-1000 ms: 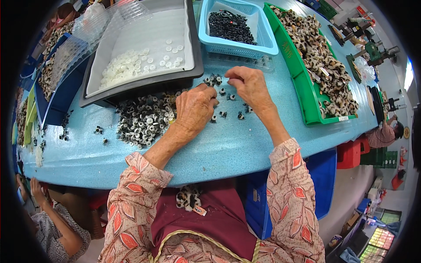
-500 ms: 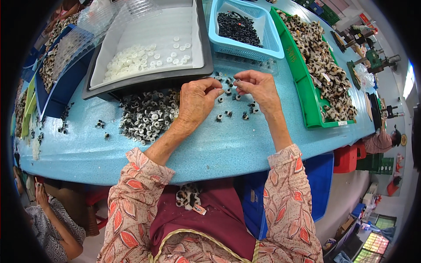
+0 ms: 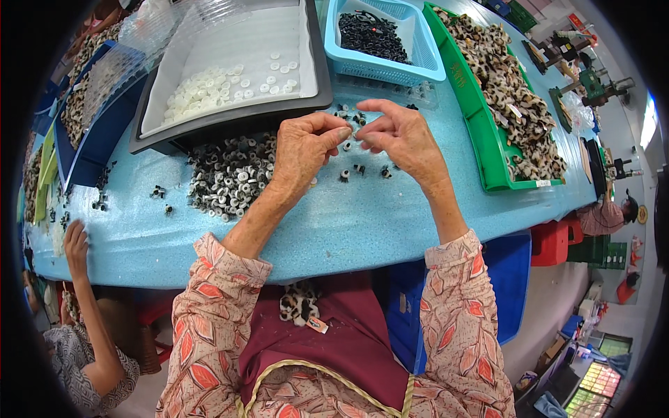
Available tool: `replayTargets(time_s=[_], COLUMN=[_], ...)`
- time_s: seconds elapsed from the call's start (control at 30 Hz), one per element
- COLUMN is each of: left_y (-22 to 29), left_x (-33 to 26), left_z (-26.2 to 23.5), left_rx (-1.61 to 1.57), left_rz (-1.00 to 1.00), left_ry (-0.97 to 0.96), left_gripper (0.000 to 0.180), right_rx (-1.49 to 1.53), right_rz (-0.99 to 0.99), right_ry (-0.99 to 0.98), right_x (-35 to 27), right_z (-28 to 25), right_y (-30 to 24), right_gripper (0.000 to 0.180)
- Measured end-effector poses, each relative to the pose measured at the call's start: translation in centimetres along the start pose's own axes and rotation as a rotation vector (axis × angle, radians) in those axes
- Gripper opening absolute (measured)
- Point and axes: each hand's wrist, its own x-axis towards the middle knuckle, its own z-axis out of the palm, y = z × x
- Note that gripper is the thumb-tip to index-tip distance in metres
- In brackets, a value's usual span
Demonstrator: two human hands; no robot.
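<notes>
My left hand [image 3: 298, 157] is closed in a pinch, thumb against index finger; anything between the tips is too small to make out. Facing it, my right hand [image 3: 410, 145] has its index finger stretched out, apart from the bent lower fingers, whose tips come close to the left thumb. Nothing shows clearly in it. Several loose small black-and-white pieces [image 3: 359, 169] lie on the table below and between the hands. A heap of similar pieces with white round caps [image 3: 237, 177] lies just left of my left wrist.
Around me on the blue table [image 3: 334, 240] stand a black tray [image 3: 322, 70] of translucent white discs [image 3: 202, 94], a light blue basket [image 3: 390, 82] of black parts, and a green crate [image 3: 481, 146] of spotted plush pieces. A spotted plush piece [image 3: 300, 304] rests on my lap. A co-worker's arm [image 3: 87, 299] reaches in at left.
My right index finger has lifted out of its pinch, and that hand has moved left toward my left hand. The view has shifted slightly. At left, the co-worker's hand has risen to the table edge.
</notes>
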Motion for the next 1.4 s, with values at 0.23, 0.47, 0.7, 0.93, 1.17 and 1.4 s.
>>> replayTargets(time_s=[0.23,0.47,0.7,0.93,1.17,1.4], left_y=[0.3,-0.2,-0.2,0.1,-0.3,-0.6], left_x=[-0.6,-0.2,-0.4,-1.0,-1.2,-1.3], left_z=[-0.4,-1.0,-0.5,0.2,0.7,1.0], left_rx=[0.015,-0.046,-0.081,-0.077,-0.096,-0.078], left_rz=[-0.016,-0.044,-0.083,-0.054,-0.093,-0.04], left_ry=[0.116,0.145,0.102,0.041,0.027,0.039], left_gripper=[0.013,0.016,0.018,0.015,0.013,0.011], right_rx=[-0.613,-0.435,0.446,0.713,0.811,0.805], right_rz=[-0.195,-0.241,-0.034,-0.023,-0.031,0.0], right_ry=[0.051,0.032,0.099,0.179,0.247,0.271], right_x=[0.3,0.9,-2.1,-4.2,-3.2,-3.1], right_z=[2.4,1.9,1.0,2.5,4.5,5.2], right_y=[1.7,2.4,1.6,3.1,3.2,3.4], right_gripper=[0.018,0.012,0.012,0.018,0.017,0.016])
